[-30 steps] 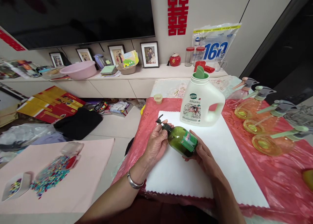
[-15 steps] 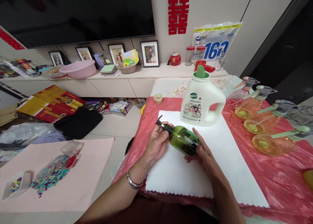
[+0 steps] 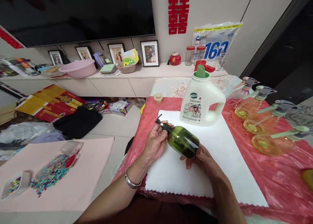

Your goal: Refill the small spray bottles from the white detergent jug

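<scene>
I hold a dark green pump bottle [image 3: 183,141] on its side over a white mat [image 3: 220,158]. My left hand [image 3: 155,143] is closed round the bottle's neck, just below the black pump head [image 3: 160,122]. My right hand [image 3: 199,158] cups the bottle's base from below, fingers curled on it. Behind the bottle stands a large white detergent jug [image 3: 201,101] with a green cap.
Several orange spray bottles [image 3: 259,119] stand in a row on the red tablecloth [image 3: 281,181] at right. A small yellow cup [image 3: 157,97] sits at the table's far left corner. On the left, a pink board [image 3: 80,181] carries coloured beads and small trays.
The bottle has turned about its long axis: its label, seen earlier, now faces away. My right hand has slid lower under the base. The left hand stays on the neck.
</scene>
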### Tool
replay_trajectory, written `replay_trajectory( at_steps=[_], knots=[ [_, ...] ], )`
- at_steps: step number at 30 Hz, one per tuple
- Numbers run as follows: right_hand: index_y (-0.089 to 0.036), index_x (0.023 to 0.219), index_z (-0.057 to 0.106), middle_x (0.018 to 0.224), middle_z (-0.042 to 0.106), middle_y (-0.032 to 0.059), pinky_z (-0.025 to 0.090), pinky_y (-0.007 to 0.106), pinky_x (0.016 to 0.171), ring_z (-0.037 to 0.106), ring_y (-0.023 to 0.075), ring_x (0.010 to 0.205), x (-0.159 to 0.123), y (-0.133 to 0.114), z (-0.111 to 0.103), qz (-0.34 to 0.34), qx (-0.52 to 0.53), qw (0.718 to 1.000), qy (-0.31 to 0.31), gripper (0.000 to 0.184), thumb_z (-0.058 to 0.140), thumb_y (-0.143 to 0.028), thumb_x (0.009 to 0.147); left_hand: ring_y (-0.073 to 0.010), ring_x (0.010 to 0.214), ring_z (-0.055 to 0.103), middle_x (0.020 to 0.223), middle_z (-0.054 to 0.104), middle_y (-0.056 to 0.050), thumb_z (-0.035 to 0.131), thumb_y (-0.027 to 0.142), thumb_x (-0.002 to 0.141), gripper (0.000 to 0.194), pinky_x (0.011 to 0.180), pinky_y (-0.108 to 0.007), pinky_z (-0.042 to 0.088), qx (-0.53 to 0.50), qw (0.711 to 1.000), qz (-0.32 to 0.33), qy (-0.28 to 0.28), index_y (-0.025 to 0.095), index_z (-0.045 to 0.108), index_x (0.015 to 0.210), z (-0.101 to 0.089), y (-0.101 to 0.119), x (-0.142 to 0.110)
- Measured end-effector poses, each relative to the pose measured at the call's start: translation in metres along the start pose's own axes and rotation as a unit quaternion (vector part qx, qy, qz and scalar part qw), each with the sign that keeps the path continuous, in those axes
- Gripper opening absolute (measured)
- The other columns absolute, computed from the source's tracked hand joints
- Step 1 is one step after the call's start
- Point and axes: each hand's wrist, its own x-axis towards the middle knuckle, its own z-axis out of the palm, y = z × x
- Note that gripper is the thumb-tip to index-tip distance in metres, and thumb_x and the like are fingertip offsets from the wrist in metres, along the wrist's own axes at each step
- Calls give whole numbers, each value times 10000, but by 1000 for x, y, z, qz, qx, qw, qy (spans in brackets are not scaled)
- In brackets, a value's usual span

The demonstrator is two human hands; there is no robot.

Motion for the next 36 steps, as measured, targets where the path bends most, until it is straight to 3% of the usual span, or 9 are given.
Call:
replay_trajectory(
  at_steps=[3,7,13,19,21,24,27,31,36],
  knots=[
    [-139,1450,496,1172,612,174,575,339,716,647,234,863,4,6,-1,-32,-6,998,51,802,639,-750,951,-206,1024,703,1026,750,-26,969,295,632,494,942,-335,515,-1,1000,2,11,223,714,1048,0,-2,0],
    [-256,1632,298,1404,465,138,609,381,729,621,212,903,8,7,0,-59,-41,986,150,894,637,-737,958,-187,994,692,1033,738,-9,966,298,636,490,875,-317,526,-3,999,1,31,243,706,1047,-3,-8,0],
    [-340,1660,154,1515,378,111,592,335,811,631,199,970,6,-3,2,-54,-76,992,84,1132,896,-509,823,-162,962,686,1026,739,-1,980,299,610,501,836,-285,529,0,999,-2,44,244,715,1032,-2,-8,-1],
    [-117,1383,588,1012,635,131,558,328,714,626,213,782,4,2,-6,-52,-69,995,54,742,639,-723,958,-173,993,679,1020,751,-17,995,285,580,501,893,-289,513,0,1000,-13,17,218,733,1001,4,-1,-2],
    [-135,1414,575,1157,621,153,569,338,745,631,221,839,3,4,-5,-57,-55,994,78,764,620,-747,959,-166,969,675,1028,746,-14,989,284,591,502,874,-293,520,1,1000,-12,21,224,729,1016,3,-1,-2],
    [-277,1626,322,1521,404,122,583,335,815,609,248,1081,5,3,-1,-97,-74,985,124,877,724,-649,941,-144,901,666,1045,736,-4,985,291,598,510,812,-290,535,-3,998,-9,54,236,717,1029,-1,-5,-1],
    [-350,1668,153,1594,312,90,566,377,956,549,276,1256,6,-1,3,-109,-89,984,107,1042,837,-492,895,-136,872,658,1079,729,-2,982,287,601,514,788,-294,542,-4,997,-8,82,234,711,1035,-5,-11,-1],
    [-322,1621,306,1568,366,90,530,434,1056,515,301,1323,5,-6,5,-119,-67,985,109,929,854,-447,881,-152,916,661,1083,732,-12,991,287,579,533,785,-291,541,-9,996,-19,86,227,720,1033,-4,-13,-2],
    [-258,1556,458,1542,411,79,455,462,1144,402,337,1423,5,-10,5,-126,-97,984,85,759,727,-618,944,-148,920,661,1072,749,-18,987,292,592,500,811,-281,532,-12,998,-23,60,232,735,1020,0,-10,-2]
  ],
)
